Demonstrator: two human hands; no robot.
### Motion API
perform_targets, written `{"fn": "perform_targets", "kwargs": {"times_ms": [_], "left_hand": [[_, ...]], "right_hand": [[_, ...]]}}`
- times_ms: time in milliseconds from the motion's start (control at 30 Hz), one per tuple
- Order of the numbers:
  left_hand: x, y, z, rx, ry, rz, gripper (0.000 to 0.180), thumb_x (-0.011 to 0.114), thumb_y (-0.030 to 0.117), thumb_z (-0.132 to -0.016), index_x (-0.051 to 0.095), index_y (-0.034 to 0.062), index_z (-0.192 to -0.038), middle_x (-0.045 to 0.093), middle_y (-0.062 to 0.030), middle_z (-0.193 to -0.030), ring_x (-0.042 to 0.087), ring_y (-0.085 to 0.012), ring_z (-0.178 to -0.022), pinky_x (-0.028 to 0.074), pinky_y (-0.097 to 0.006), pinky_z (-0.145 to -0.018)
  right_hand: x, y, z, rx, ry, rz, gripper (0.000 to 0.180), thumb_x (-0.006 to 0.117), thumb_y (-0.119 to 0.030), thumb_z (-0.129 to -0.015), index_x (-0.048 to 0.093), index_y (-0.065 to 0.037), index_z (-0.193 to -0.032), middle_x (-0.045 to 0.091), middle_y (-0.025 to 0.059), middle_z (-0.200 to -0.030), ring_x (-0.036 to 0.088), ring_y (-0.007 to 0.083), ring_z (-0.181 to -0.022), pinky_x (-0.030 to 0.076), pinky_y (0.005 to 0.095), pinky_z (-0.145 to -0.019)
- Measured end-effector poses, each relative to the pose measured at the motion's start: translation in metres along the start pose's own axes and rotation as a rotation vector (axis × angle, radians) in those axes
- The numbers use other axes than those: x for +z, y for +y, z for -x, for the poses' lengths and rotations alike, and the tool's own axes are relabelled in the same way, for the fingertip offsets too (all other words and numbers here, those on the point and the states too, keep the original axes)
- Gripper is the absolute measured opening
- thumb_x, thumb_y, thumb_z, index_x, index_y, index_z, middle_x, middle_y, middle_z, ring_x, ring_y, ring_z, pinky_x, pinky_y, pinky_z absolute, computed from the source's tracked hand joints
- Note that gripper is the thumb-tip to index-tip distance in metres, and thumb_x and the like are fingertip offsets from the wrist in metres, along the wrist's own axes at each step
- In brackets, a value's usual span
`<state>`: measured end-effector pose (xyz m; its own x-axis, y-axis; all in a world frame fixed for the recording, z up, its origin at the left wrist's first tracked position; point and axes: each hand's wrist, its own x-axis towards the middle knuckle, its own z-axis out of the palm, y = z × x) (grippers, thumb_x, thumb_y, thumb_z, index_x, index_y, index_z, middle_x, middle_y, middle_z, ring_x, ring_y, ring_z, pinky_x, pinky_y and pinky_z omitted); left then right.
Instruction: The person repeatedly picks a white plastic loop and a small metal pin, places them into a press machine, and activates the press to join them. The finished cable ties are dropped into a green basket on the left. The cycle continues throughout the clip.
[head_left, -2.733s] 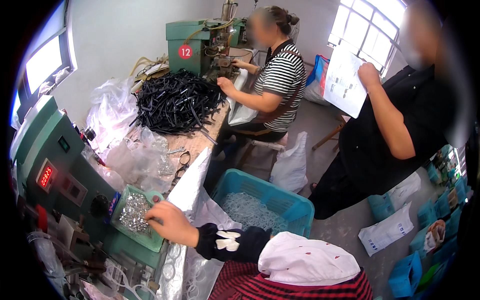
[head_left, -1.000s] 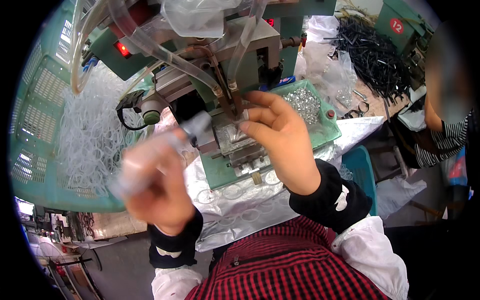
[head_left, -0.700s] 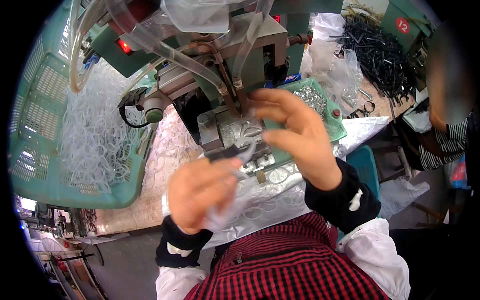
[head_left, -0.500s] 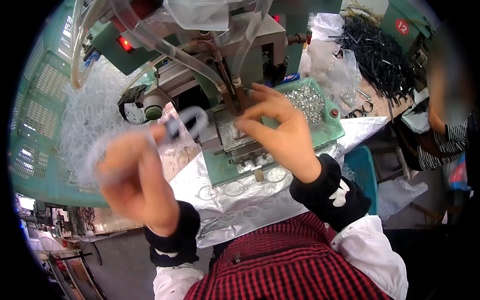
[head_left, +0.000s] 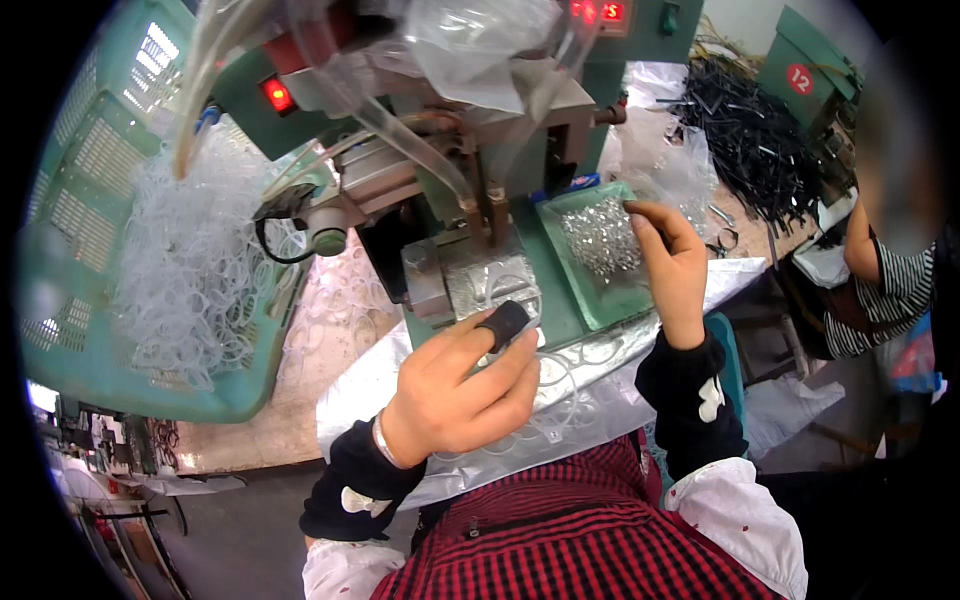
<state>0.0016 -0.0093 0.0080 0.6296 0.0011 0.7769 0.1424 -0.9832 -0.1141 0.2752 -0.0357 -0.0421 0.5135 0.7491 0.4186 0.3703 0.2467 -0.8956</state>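
Observation:
My left hand is closed in front of the press, a black cover on one finger. Its fingertips pinch a clear plastic ring, whose loop reaches over the metal work plate below two upright metal rods. Over to the right, my right hand bends over the green tray. Its thumb and forefinger come together at the edge of a heap of small shiny metal pieces. Anything between those fingertips is too small to make out.
A green basket of tangled clear rings stands at left, with loose rings on the bench beside it. Clear hoses hang at the press. Black strips lie piled at back right. Another person's striped sleeve shows at far right.
My left hand has swung from beside the basket to the press, bringing the clear ring onto the work plate. My right hand has left the press and moved right to the metal pieces.

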Motion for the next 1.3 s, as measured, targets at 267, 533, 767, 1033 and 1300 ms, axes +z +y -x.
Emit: {"fn": "perform_targets", "kwargs": {"times_ms": [267,533,767,1033,1300], "left_hand": [[0.003,-0.003,0.012,-0.056,-0.019,0.07,0.016,0.069,0.011,-0.071,0.068,0.0085,-0.087,0.071,-0.0077,-0.105,0.062,-0.0225,-0.08,0.06,-0.037,-0.077],[-0.03,0.062,0.068,-0.498,0.055,0.112,0.025,0.073,0.006,-0.072,0.071,0.0055,-0.097,0.067,-0.0172,-0.12,0.066,-0.0306,-0.096,0.054,-0.043,-0.085],[-0.119,0.004,0.075,-0.872,0.364,-0.4,0.013,0.062,-0.002,-0.09,0.066,-0.0026,-0.103,0.065,-0.0146,-0.117,0.061,-0.0276,-0.105,0.045,-0.037,-0.097],[-0.02,-0.119,0.216,-0.91,-0.234,-0.189,0.023,0.073,0.004,-0.074,0.072,0.0059,-0.097,0.069,-0.0128,-0.116,0.06,-0.0362,-0.11,0.046,-0.04,-0.098],[-0.068,-0.105,0.171,-1.411,0.76,0.186,0.014,0.06,0.012,-0.1,0.067,0.003,-0.107,0.068,-0.0042,-0.103,0.062,-0.0106,-0.087,0.051,-0.025,-0.075]], "right_hand": [[0.005,0.015,0.046,-0.204,-0.109,0.766,0.019,0.076,-0.017,-0.077,0.066,-0.006,-0.089,0.065,0.0123,-0.082,0.061,0.0348,-0.083,0.047,0.0465,-0.073],[0.019,0.033,0.03,-0.071,-0.002,0.765,0.009,0.072,-0.011,-0.081,0.071,-0.006,-0.088,0.068,0.0134,-0.081,0.065,0.0335,-0.08,0.049,0.0421,-0.072],[0.023,0.031,0.025,-0.131,-0.029,0.547,0.014,0.066,-0.011,-0.088,0.073,-0.005,-0.099,0.071,0.016,-0.085,0.068,0.0338,-0.079,0.052,0.0366,-0.074],[0.033,0.025,0.02,-0.008,-0.016,0.293,0.013,0.069,-0.007,-0.086,0.071,0.0,-0.097,0.07,0.0134,-0.088,0.066,0.0227,-0.08,0.05,0.0309,-0.074],[-0.051,0.025,0.069,-0.045,0.115,0.464,0.015,0.071,-0.001,-0.083,0.072,0.0,-0.098,0.071,0.0112,-0.092,0.067,0.0228,-0.087,0.05,0.0309,-0.08]]}}
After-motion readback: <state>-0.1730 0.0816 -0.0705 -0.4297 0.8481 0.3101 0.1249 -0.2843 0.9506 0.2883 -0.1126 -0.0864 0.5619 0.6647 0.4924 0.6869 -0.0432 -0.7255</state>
